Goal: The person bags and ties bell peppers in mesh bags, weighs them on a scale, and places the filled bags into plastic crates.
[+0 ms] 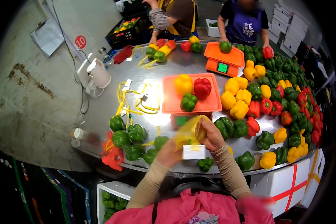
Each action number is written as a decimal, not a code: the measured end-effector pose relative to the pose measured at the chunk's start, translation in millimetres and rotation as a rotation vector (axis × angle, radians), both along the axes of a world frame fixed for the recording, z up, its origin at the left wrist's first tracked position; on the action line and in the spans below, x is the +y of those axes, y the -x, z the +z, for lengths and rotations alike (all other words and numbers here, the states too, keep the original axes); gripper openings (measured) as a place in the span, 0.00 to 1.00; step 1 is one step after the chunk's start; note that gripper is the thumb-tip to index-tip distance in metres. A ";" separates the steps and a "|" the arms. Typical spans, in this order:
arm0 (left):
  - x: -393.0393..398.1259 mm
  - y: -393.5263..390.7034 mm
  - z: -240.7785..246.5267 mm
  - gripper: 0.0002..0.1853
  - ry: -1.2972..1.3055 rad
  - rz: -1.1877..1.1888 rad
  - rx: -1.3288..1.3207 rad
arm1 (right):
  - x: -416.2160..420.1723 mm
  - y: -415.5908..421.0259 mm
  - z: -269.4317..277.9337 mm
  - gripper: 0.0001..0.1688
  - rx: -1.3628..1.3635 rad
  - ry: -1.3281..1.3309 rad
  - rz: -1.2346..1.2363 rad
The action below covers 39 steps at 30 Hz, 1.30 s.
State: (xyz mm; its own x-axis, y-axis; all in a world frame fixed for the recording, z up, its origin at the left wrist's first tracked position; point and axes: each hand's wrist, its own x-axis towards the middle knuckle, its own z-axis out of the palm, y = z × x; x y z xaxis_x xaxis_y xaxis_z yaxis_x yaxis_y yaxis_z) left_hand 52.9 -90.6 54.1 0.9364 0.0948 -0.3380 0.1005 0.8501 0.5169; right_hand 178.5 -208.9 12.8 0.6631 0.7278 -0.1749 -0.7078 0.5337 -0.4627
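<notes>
Both my hands are on a yellow mesh net bag (188,130). My right hand (212,135) grips the rim of its spread mouth. My left hand (168,153), blurred, closes around the bag's lower left side. A white label (194,152) hangs from the net between my wrists. Just beyond the bag is an orange weighing scale (168,95); on its pan rest a yellow bell pepper (183,84), a red bell pepper (202,88) and a green bell pepper (188,102). The net partly covers the scale's lit display (181,121).
Loose bell peppers (244,96) crowd the steel table's right side. Empty yellow nets (123,98) and several green peppers (134,133) lie left. Two co-workers stand opposite, by a second orange scale (224,57) and filled nets (159,54). An electric kettle (99,73) stands far left.
</notes>
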 end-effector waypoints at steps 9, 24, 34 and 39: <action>33.6 -32.3 -19.0 0.07 -0.236 0.114 -0.132 | -15.9 31.3 -8.5 0.18 -0.231 0.095 0.398; 32.1 -51.2 -82.7 0.26 0.268 -0.427 -0.544 | -33.4 -29.9 -32.7 0.15 -0.207 -0.224 0.156; 11.3 -75.6 -58.1 0.13 -0.245 0.104 -0.248 | -38.3 -9.3 -24.2 0.20 -0.184 0.190 0.274; -2.0 -85.2 -32.3 0.06 -0.299 0.190 -0.127 | -45.8 -21.1 -17.8 0.17 -0.259 0.236 0.279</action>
